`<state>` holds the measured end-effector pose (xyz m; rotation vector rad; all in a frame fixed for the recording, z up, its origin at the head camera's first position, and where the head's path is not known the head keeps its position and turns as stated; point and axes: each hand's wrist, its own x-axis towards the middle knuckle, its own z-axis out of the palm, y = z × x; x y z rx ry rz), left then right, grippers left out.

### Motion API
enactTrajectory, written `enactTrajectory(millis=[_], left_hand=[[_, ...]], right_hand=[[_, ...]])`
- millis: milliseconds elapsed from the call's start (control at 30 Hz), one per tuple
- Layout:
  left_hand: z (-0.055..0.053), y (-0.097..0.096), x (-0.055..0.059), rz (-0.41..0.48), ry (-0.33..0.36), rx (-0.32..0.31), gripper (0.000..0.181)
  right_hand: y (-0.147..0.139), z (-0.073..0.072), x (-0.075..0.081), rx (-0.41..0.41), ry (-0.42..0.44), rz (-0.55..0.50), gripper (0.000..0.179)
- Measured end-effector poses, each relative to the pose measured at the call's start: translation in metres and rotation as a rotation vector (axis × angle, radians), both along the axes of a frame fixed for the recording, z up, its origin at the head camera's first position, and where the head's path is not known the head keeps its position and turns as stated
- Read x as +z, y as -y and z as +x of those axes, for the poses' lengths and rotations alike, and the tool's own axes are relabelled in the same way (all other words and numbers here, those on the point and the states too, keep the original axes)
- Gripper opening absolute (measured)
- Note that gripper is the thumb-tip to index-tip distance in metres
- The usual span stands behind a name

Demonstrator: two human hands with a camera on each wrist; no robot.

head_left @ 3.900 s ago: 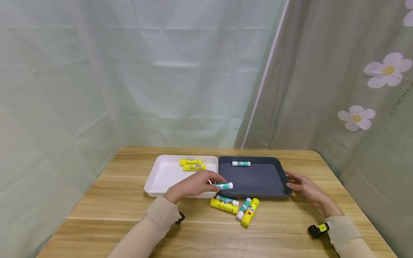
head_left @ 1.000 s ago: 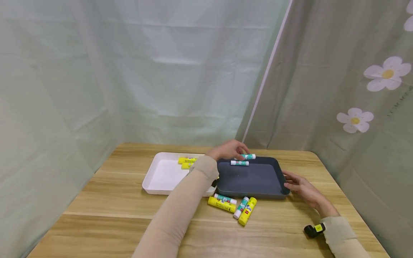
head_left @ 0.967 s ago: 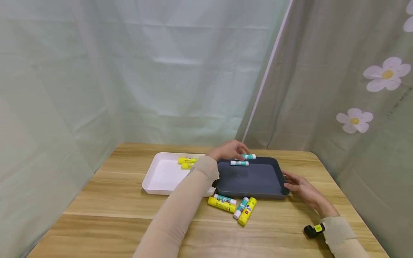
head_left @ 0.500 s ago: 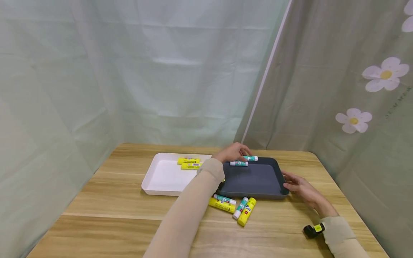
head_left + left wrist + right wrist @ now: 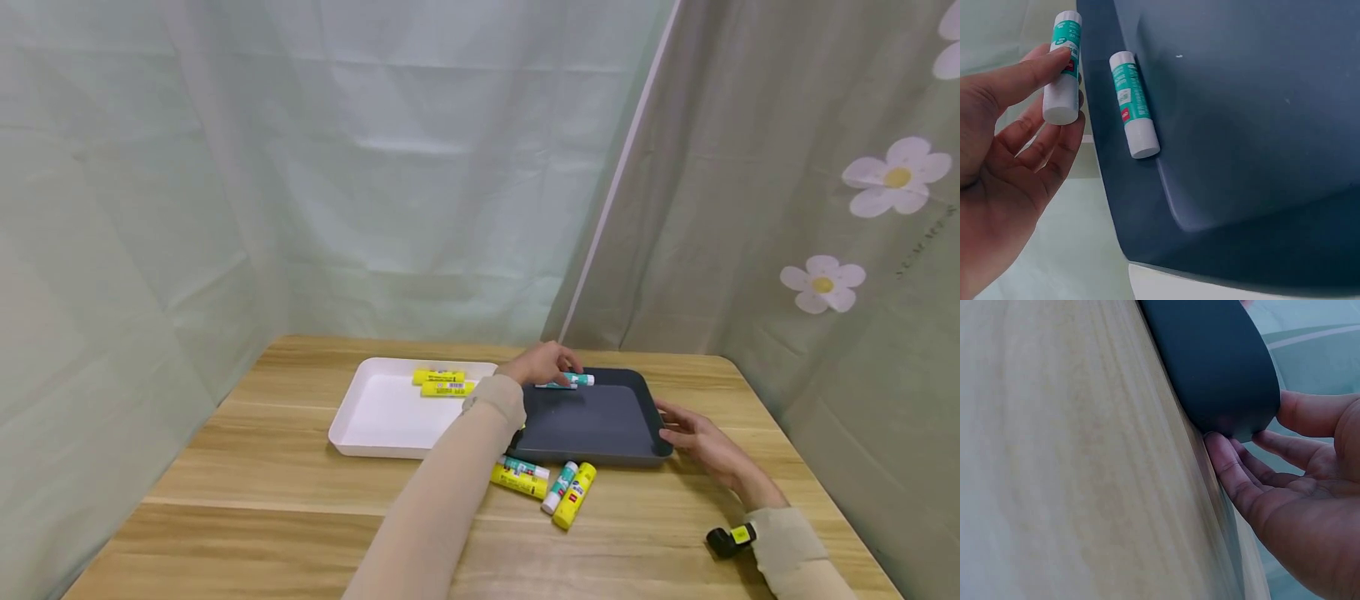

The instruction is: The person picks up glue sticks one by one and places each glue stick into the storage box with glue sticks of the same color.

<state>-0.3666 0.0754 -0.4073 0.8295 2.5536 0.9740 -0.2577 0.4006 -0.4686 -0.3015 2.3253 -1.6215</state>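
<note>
My left hand (image 5: 542, 363) pinches a green-and-white glue stick (image 5: 1067, 67) between thumb and fingers, above the back left of the dark grey tray (image 5: 592, 417). Beneath it, a second green-and-white glue stick (image 5: 1134, 105) lies in that tray along its back wall; in the head view the held one partly covers it. My right hand (image 5: 705, 446) holds the dark tray by its right side, thumb at the rim and fingers against the outer wall, as the right wrist view shows.
A white tray (image 5: 375, 417) with two yellow glue sticks (image 5: 447, 389) adjoins the dark tray on the left. In front lie two more yellow glue sticks (image 5: 575, 497) and two green-and-white ones (image 5: 559, 487) on the wooden table (image 5: 247, 500). My left forearm crosses the white tray's right part.
From the front of the dark tray, my left hand has carried the glue stick to its back, then lowered it slightly towards the one lying there. The right hand keeps its place.
</note>
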Motion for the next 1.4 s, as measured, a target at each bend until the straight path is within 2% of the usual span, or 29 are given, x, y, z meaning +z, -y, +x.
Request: enactTrajectory(millis=[167,433,667,933,1167,1400], left_hand=[[0.0,-0.001,-0.003,-0.035,-0.01,0.018,0.028],[-0.004,0.001,-0.009,-0.108,-0.086,-0.012,0.025],[-0.002,0.001,-0.01,-0.127,-0.079,-0.01,0.024],[-0.001,0.0,-0.012,-0.188,-0.096,-0.019,0.024],[0.002,0.003,-0.007,-0.165,-0.062,-0.012,0.026],[0.004,0.005,-0.005,-0.158,-0.063,-0.018,0.027]], right_hand=[[0.001,0.0,0.0,-0.008,0.008,-0.002,0.071],[0.0,0.001,0.0,-0.01,-0.003,-0.007,0.07],[0.0,0.001,-0.001,-0.008,-0.01,-0.013,0.07],[-0.002,0.0,-0.002,-0.003,-0.01,-0.014,0.071],[0.0,0.001,-0.001,-0.011,-0.012,0.0,0.071],[0.0,0.001,0.0,-0.004,-0.015,-0.005,0.071]])
